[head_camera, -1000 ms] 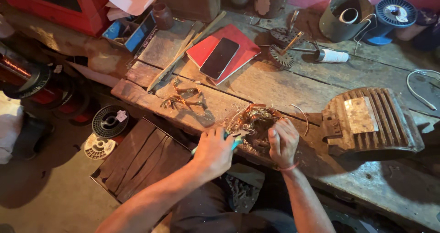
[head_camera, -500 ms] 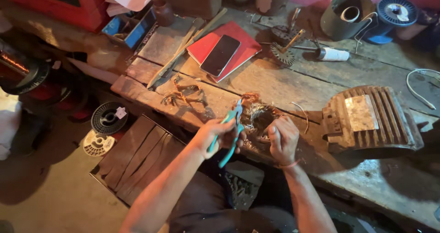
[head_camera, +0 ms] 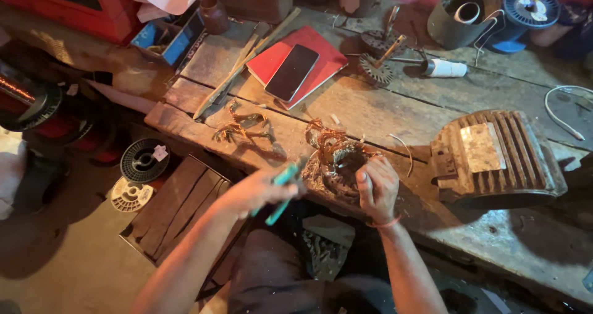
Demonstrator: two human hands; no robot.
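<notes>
Gripping teal-handled pliers (head_camera: 281, 187), the left hand (head_camera: 256, 192) is blurred, its grip closed around the handles. Right hand (head_camera: 377, 187) clasps the round stator (head_camera: 336, 165), copper winding (head_camera: 326, 138) sprouting from its top, at the near edge of the wooden desk (head_camera: 383, 113). Loose copper scraps (head_camera: 242, 125) lie just left. Finned motor housing (head_camera: 494, 156) sits right; phone (head_camera: 292, 72) on red notebook (head_camera: 321, 51) behind.

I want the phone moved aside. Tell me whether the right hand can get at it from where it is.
Probably yes. The right hand rests on the copper-wound coil, and the phone lies uncovered on the red book further up the bench; only the coil's wires stand between.
</notes>
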